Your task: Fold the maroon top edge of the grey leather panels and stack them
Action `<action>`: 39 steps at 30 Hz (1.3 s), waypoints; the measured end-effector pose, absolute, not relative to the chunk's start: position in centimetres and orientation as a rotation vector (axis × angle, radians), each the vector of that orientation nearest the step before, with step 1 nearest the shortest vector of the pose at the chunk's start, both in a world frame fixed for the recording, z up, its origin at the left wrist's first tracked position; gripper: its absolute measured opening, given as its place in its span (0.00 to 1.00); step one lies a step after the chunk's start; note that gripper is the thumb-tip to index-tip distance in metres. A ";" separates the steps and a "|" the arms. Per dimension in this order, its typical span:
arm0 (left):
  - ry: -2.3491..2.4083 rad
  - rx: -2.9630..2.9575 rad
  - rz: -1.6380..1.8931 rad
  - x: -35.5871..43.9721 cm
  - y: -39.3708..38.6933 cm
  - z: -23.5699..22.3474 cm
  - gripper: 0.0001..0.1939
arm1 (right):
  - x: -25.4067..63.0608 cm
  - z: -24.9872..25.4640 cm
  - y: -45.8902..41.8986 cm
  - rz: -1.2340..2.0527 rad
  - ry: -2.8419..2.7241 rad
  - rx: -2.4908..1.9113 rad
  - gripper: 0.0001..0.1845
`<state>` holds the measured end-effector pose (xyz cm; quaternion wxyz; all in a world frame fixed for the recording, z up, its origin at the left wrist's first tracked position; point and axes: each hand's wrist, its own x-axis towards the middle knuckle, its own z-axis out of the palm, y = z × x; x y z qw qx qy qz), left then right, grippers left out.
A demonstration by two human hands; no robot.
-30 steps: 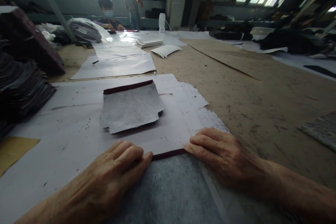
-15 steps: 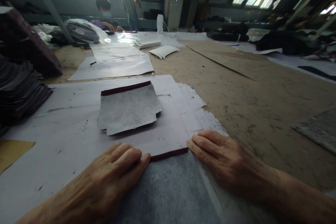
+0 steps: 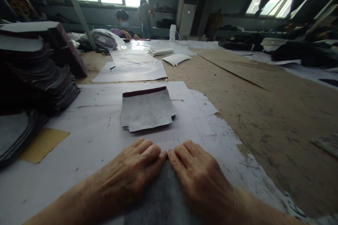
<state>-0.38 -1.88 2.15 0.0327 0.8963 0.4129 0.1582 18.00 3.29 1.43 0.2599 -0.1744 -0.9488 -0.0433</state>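
Note:
A grey-backed fabric piece lies flat on white paper in front of me, its far edge hidden under my fingers. My left hand is closed at that edge, thumb and curled fingers pressing on it. From the other side my right hand grips the same edge, fingers bunched together. The two hands almost touch, with only a dark speck of the edge showing between them. Just beyond them rests a small pile of similar pieces, grey side up, with a dark maroon folded strip along the far edge.
At left stand tall stacks of dark cut pieces beside a yellow card. White sheets and curved white pieces lie farther back. Two people are at the far side, one seated, one standing. Dark cloth lies back right.
My right hand has moved left along the fabric's far edge until it nearly meets my left hand, covering the maroon strip. The camera view has turned left and tilted up slightly.

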 end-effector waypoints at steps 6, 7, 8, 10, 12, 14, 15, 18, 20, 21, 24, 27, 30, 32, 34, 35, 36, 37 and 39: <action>1.342 2.547 0.745 -1.9 -2.3 1.6 0.24 | 18.3 1.5 3.8 -0.206 -2.643 -0.396 0.15; 1.393 2.491 0.807 -2.3 -2.4 1.4 0.25 | 18.3 1.6 3.8 -0.217 -2.642 -0.391 0.16; 1.434 2.442 0.852 -2.7 -2.5 1.3 0.25 | 18.3 1.7 3.8 -0.224 -2.636 -0.385 0.16; 1.443 2.393 0.911 -3.3 -2.7 1.3 0.20 | 18.1 1.8 3.7 -0.217 -2.627 -0.370 0.18; 1.404 2.390 0.937 -3.7 -2.8 1.3 0.14 | 18.0 1.8 3.6 -0.198 -2.619 -0.361 0.19; 1.378 2.419 0.951 -3.9 -2.9 1.3 0.13 | 18.1 1.7 3.6 -0.217 -2.612 -0.344 0.19; 1.369 2.443 0.960 -3.9 -2.9 1.3 0.13 | 18.2 1.6 3.6 -0.242 -2.608 -0.333 0.20; 1.340 2.535 0.970 -3.9 -3.0 1.3 0.14 | 18.4 1.6 3.7 -0.312 -2.631 -0.313 0.21; 1.324 2.613 0.933 -3.8 -3.2 1.4 0.16 | 18.5 1.8 3.7 -0.337 -2.663 -0.317 0.22; 1.324 2.655 0.902 -3.8 -3.3 1.5 0.16 | 18.5 1.9 3.6 -0.349 -2.678 -0.319 0.22; 1.330 2.788 0.804 -3.6 -3.7 1.7 0.15 | 18.3 2.1 3.5 -0.388 -2.703 -0.325 0.22; 1.344 2.870 0.724 -3.5 -4.0 1.9 0.14 | 17.9 2.4 3.3 -0.438 -2.730 -0.326 0.24; 1.379 2.887 0.740 -3.4 -4.0 1.9 0.14 | 17.5 2.8 3.1 -0.538 -2.727 -0.327 0.27; 1.398 2.894 0.760 -3.4 -3.9 1.9 0.14 | 17.2 3.0 3.0 -0.582 -2.717 -0.324 0.28; 1.405 2.891 0.736 -3.5 -4.0 2.0 0.14 | 17.0 3.0 3.0 -0.595 -2.707 -0.309 0.27; 1.402 2.885 0.706 -3.6 -4.0 2.0 0.14 | 16.9 2.9 3.0 -0.593 -2.707 -0.304 0.26; 1.396 2.872 0.671 -3.8 -4.2 2.0 0.15 | 16.8 2.9 3.0 -0.587 -2.702 -0.297 0.26; 1.391 2.859 0.650 -4.1 -4.3 2.0 0.16 | 16.7 2.8 3.1 -0.581 -2.689 -0.292 0.26; 1.384 2.834 0.654 -4.6 -4.9 1.9 0.18 | 16.5 2.7 3.2 -0.570 -2.673 -0.292 0.26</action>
